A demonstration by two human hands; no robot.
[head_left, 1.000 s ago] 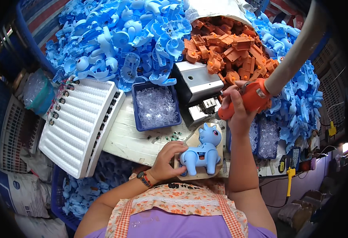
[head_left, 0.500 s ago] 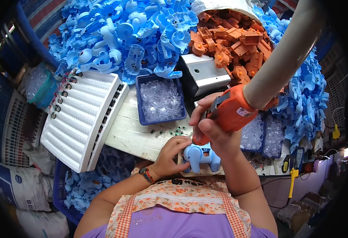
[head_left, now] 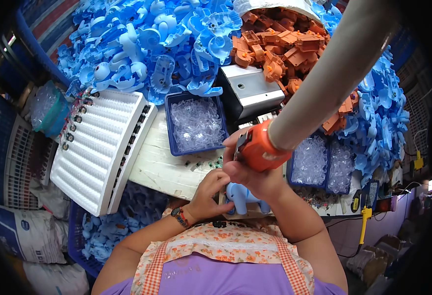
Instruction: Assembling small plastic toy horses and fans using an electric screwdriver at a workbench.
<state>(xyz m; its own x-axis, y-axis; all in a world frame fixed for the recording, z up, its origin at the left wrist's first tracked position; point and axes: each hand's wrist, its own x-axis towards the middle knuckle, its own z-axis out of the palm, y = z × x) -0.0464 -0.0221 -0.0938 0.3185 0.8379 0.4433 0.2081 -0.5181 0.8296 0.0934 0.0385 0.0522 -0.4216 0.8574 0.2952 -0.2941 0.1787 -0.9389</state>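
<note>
Closest, at the lower edge, spreads a floral apron (head_left: 226, 246) with checked straps over a purple shirt (head_left: 196, 275), and both bare forearms reach forward from beside it. The left hand (head_left: 208, 192), with a dark-faced watch (head_left: 179, 216) on its wrist, is curved and half spread, its thumb below and its fingers above, gripping one end of a light blue toy figure (head_left: 239, 195) between them. The toy stands on a pale board (head_left: 250, 212) at the near edge of the worktable (head_left: 154, 169), directly in front of the person; its upper part is hidden behind the right hand (head_left: 255, 179). That hand is closed around an orange power tool (head_left: 262, 147), fingers wrapped over its far side and thumb lying along the near side; the tool's tip is covered, so whether it touches the toy cannot be told. A thick grey tube (head_left: 334, 73) rises from the tool toward the upper right. Just beyond the left hand lie small green parts (head_left: 206, 164), then a dark blue tray (head_left: 199, 152) of clear plastic pieces (head_left: 196, 125). White ridged trays (head_left: 98, 147) lean to the left, a metal-topped box (head_left: 255, 91) sits farther back, and behind it rise heaps of blue shells (head_left: 137, 54) and orange housings (head_left: 294, 44).
</note>
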